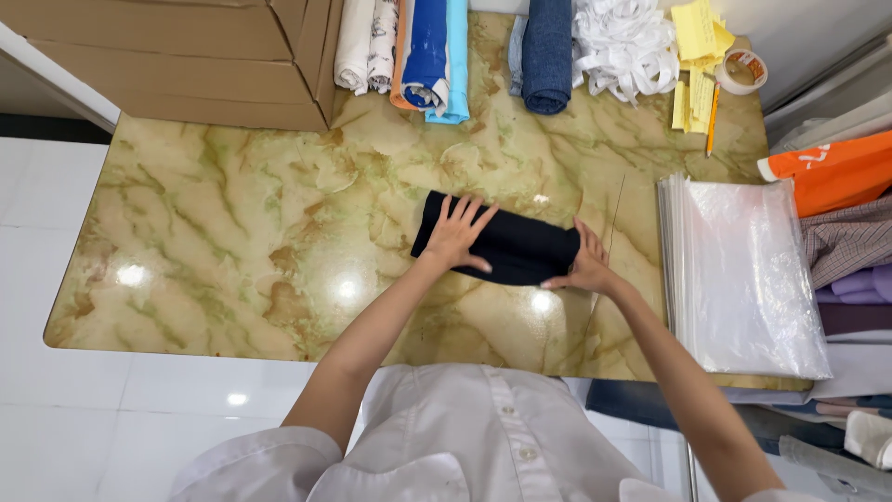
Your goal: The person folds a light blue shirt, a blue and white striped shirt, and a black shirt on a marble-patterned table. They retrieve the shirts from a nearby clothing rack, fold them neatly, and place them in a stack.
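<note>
1. At table centre, a folded black garment lies flat on the green-veined marble tabletop, long axis running 9 to 3 o'clock.
2. Left hand: fingers spread open, palm pressed flat on the garment's 9 o'clock half. No pinch, just weight on top.
3. Right hand: at the garment's 3 o'clock end, fingers loosely curled against the edge, touching it. Cannot tell if any cloth is pinched underneath.
4. Handling, judged: soft, light knit-like cloth, limp, no stiffness. Marble looks glossy, so the bundle may slide. Best taken at both short ends or scooped under the fold, since a 1-corner lift would likely let it unfold.
5. At 12 o'clock: rolled fabrics in white, blue and cyan, a dark denim roll, a heap of white strips.
6. At 1 o'clock: yellow paper slips, a pencil, a tape roll.
7. At 3 o'clock: stack of clear plastic bags, well apart from the garment. Folded clothes sit beyond it.
8. At 11 o'clock: cardboard box.
</note>
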